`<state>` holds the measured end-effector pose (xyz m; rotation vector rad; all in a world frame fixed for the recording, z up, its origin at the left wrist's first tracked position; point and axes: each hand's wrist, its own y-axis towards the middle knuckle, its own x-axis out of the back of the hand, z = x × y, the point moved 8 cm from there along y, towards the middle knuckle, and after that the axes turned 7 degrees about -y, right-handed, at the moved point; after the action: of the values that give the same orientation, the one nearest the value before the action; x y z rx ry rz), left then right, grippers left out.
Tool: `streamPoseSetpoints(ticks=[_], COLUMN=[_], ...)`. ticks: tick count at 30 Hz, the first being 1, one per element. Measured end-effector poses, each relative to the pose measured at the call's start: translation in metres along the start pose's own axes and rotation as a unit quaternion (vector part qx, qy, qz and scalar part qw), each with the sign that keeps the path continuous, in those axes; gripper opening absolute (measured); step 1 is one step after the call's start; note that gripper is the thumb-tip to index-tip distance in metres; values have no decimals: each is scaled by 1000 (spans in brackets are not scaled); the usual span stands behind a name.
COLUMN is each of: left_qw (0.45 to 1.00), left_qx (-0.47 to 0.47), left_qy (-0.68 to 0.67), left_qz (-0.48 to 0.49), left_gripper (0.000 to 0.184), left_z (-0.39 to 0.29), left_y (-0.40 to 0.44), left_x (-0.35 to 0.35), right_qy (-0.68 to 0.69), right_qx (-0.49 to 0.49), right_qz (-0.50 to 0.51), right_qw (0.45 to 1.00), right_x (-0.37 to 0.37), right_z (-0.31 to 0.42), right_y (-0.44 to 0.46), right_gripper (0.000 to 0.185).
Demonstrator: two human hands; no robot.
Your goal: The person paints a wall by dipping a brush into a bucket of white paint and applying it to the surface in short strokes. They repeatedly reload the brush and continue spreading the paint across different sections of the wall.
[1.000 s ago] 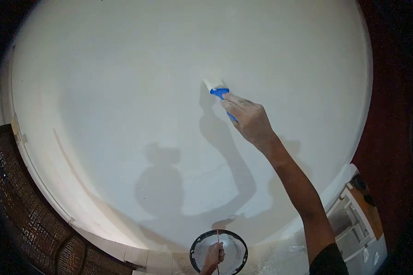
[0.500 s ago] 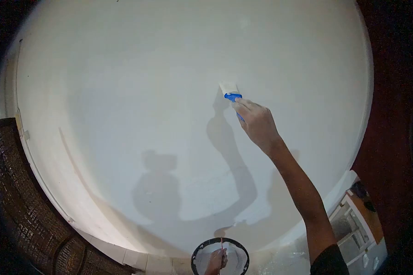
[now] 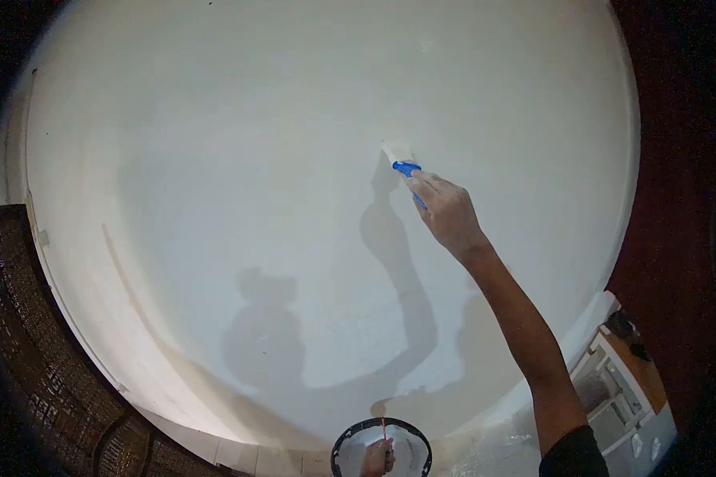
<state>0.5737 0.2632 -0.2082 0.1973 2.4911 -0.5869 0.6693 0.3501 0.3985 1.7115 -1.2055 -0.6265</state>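
My right hand (image 3: 447,208) is closed around the blue handle of a paintbrush (image 3: 406,168). Its pale, paint-covered bristles press against the white wall (image 3: 239,175), with the arm stretched up and forward. White paint smears show on the fingers. Low in the view, my left hand (image 3: 379,459) is closed on what looks like the thin reddish handle of a dark-rimmed paint bucket (image 3: 341,439). White paint coats the inside of the bucket, and the hand hides part of it.
Brown woven furniture (image 3: 36,358) curves along the left edge. At the lower right stands a white-framed cabinet (image 3: 612,389) with a wooden top and dark items on it. Tiles (image 3: 278,460) run below the wall, and a dark red surface (image 3: 668,175) borders its right side.
The view has shifted slightly. The brush stays at nearly the same place on the wall, a touch farther right in view. The bucket and left hand appear a little lower.
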Motion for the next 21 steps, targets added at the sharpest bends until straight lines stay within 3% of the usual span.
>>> streamPoseSetpoints(ticks=[1, 3, 7, 9, 13, 15, 18, 21], left_qw=[1000, 999, 997, 998, 1000, 999, 997, 998], left_qx=[1, -10, 16, -5, -23, -30, -62, -45], left_qy=[1, -25, -62, -46, 4, -17, 37, -12], left_qz=[2, 19, 44, 34, -5, 11, -36, -31], left_gripper=[38, 38, 39, 38, 36, 34, 32, 31], left_z=[4, 2, 21, 21, -10, -3, -67, -60], left_y=[-1, -3, 18, 16, -13, -11, -85, -84], left_x=[2, -2, 5, 8, -17, -1, -42, -34], right_qy=[-2, -7, 17, 14, 10, 45, 36, 10], right_qx=[0, -43, -4, -46, -41, -34, -22, 0], right_qz=[1, 112, 22, 152, 120, 50, 25, 15], right_qw=[1000, 993, 1000, 987, 992, 997, 999, 1000], right_x=[1, -14, 8, -7, 35, 58, 74, 92], right_z=[1, -8, -5, -10, -11, -3, 11, 24], right_y=[-1, -2, 0, -2, 12, 17, 21, 25], right_gripper=[9, 9, 24, 24, 23, 22, 20, 18])
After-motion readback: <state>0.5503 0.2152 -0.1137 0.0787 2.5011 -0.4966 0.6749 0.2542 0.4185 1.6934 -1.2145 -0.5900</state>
